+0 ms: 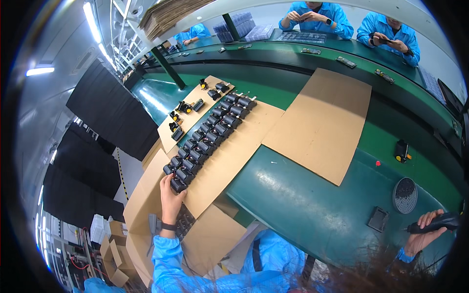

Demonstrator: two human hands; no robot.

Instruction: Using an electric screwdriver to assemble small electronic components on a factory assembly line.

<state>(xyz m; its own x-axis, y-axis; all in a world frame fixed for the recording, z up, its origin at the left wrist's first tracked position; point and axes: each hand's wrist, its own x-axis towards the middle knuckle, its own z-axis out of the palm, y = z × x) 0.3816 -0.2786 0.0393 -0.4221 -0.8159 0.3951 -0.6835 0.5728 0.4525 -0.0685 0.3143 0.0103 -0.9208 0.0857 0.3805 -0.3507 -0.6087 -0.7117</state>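
My left hand (172,199) is at the near end of two rows of black plastic housings (206,138), which stand on a cardboard sheet (239,146). Its thumb and fingers close round the nearest black housing (178,185). Over at the far right, my right hand (424,235) is wrapped round a black electric screwdriver (435,222), whose tip points left. Close to that hand lie a small black rectangular frame (378,219) and a round dish (396,199) filled with small dark pieces, probably screws.
More black parts with yellow pieces (184,107) lie on a second cardboard strip at the far left. Another cardboard sheet (325,124) overlaps the green bench (288,190). A lone black unit (402,151) sits at right. Across a belt carrying circuit boards (346,62), several people in blue work.
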